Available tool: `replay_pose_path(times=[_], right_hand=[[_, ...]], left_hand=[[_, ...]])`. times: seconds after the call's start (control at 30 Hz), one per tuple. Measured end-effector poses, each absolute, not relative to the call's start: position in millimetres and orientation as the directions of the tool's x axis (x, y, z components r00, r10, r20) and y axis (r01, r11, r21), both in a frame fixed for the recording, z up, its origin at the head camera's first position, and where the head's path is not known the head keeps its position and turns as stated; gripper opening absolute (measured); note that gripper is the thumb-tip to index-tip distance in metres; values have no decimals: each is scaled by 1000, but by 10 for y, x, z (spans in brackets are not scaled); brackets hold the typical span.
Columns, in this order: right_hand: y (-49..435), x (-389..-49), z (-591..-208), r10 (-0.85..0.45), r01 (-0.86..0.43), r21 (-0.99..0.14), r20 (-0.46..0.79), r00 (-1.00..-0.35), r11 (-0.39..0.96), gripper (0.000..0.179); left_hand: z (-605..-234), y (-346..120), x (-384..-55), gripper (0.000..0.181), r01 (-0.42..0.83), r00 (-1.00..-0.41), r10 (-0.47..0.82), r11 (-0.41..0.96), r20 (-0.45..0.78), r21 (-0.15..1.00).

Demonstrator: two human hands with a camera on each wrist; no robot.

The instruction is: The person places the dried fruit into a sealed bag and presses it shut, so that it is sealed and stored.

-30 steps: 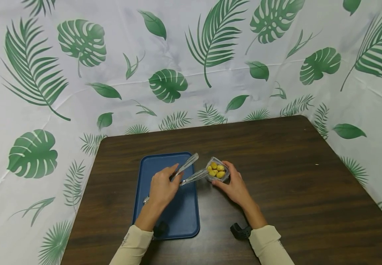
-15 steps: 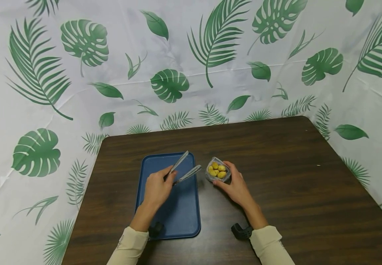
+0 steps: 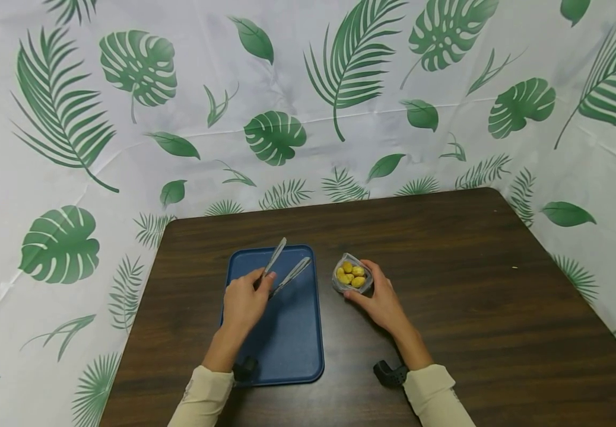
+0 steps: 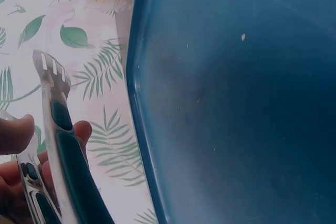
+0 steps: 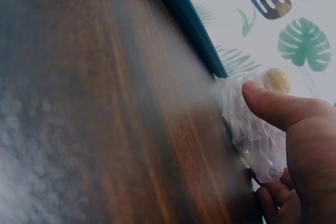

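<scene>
My left hand point(image 3: 244, 299) grips metal tongs point(image 3: 291, 276) above the blue tray point(image 3: 321, 356). The tongs' two arms stand apart, and nothing is between the slotted tips, one of which shows in the left wrist view. Dark green grips line the tongs' arms point(image 4: 73, 166) there. To the right of the tray, my right hand point(image 3: 381, 303) holds a small clear plastic container point(image 3: 337, 284), thumb on the near side and fingers on the far side. Several yellow, rounded pieces point(image 3: 358, 281) lie in it. Crinkled clear plastic point(image 5: 254, 129) shows under my thumb in the right wrist view.
The tray lies on a dark wood-grain table point(image 3: 447, 255), left of the container. White cloth with green leaf prints point(image 3: 206, 160) hangs behind and at the sides of the table. A black strap device point(image 3: 390, 373) sits at my right wrist.
My left hand has moved left with the tongs, drawing the tips away from the container until they are over the tray. My right hand keeps holding the container in place.
</scene>
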State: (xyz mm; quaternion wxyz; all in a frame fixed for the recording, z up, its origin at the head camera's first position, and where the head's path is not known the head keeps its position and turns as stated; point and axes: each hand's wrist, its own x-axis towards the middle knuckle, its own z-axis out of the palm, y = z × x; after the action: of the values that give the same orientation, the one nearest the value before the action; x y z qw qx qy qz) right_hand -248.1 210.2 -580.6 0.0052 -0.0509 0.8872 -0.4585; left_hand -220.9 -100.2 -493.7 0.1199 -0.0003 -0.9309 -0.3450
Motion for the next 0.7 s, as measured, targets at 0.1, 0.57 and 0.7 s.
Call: replay_pose_path(times=[0.1, 0.57, 0.7], right_hand=[[2103, -2480, -5805, -95, -88, -815, 41, -995, 573, 86], [2106, -2483, -5822, -95, -89, -813, 42, -995, 575, 87], [2105, -2484, -5823, -93, -88, -813, 42, -995, 576, 88]], left_hand=[[-4946, -1042, -2221, 24, 64, -969, -109, 756, 222, 651], [-4917, -1180, -2234, 27, -30, -971, -186, 713, 149, 700], [-4903, -1209, -2233, 38, -64, -982, -174, 686, 78, 724]])
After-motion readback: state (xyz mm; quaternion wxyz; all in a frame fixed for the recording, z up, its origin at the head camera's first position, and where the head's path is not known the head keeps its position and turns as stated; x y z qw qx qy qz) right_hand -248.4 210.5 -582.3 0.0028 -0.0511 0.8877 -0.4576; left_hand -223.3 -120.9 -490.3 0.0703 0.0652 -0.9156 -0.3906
